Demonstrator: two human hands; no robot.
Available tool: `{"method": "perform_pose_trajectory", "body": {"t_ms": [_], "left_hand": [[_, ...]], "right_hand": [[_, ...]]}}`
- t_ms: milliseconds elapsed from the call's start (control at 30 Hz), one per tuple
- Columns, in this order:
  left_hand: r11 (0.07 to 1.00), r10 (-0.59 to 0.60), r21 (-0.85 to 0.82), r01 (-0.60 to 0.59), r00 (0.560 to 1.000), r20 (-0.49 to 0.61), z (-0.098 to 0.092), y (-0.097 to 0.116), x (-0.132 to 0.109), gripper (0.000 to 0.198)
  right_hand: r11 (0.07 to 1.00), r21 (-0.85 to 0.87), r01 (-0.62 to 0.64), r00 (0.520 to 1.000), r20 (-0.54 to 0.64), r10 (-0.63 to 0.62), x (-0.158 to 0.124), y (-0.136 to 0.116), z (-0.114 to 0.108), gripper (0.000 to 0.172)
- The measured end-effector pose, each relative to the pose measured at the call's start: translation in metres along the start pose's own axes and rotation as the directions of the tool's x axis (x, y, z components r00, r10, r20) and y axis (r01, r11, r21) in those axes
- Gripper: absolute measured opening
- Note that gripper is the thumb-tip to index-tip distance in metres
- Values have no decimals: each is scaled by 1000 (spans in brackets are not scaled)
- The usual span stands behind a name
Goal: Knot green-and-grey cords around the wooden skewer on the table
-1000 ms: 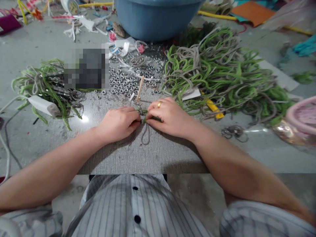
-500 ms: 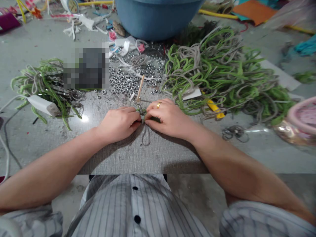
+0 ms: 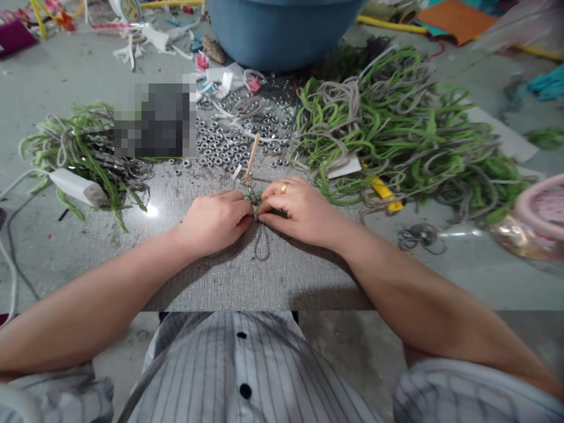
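My left hand (image 3: 214, 221) and my right hand (image 3: 299, 210) meet at the middle of a grey textured board (image 3: 247, 276). Both pinch the same bundle of grey and green cords (image 3: 261, 244), whose grey loop hangs out toward me below the fingers. A small metal nut (image 3: 254, 216) appears to sit on the cords right between the fingertips. My right hand wears a gold ring. Just beyond the hands lie a wooden stick (image 3: 251, 155) and a scatter of metal nuts (image 3: 229, 147).
A big heap of green and grey cords (image 3: 396, 129) lies at the right, a smaller one (image 3: 83, 153) at the left. A blue tub (image 3: 282, 29) stands behind the nuts. A white charger (image 3: 77, 187), a yellow tool (image 3: 384, 194) and a pink basket (image 3: 540, 214) are nearby.
My hands stay pinched together on the cords with only slight finger shifts. The view has moved a little.
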State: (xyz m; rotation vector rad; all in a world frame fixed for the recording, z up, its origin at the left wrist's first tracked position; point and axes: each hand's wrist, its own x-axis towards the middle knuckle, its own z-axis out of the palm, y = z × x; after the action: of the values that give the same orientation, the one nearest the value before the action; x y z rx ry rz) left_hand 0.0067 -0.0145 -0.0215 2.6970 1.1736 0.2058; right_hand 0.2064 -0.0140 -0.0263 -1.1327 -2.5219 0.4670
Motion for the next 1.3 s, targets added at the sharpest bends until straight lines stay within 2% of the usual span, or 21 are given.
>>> {"method": "perform_pose_trajectory", "body": {"t_ms": [633, 800, 1300], "left_hand": [[1000, 11, -23, -11, 1000, -4, -1, 0, 0, 16], [999, -7, -44, 9, 999, 37, -3, 1, 1, 17], [1000, -18, 3, 18, 999, 29, -1, 1, 1, 20]], "right_hand": [[997, -79, 5, 1000, 26, -3, -1, 1, -3, 10], [996, -85, 6, 1000, 26, -3, -2, 1, -2, 11], [999, -36, 7, 1000, -7, -7, -1, 1, 2, 15]]}}
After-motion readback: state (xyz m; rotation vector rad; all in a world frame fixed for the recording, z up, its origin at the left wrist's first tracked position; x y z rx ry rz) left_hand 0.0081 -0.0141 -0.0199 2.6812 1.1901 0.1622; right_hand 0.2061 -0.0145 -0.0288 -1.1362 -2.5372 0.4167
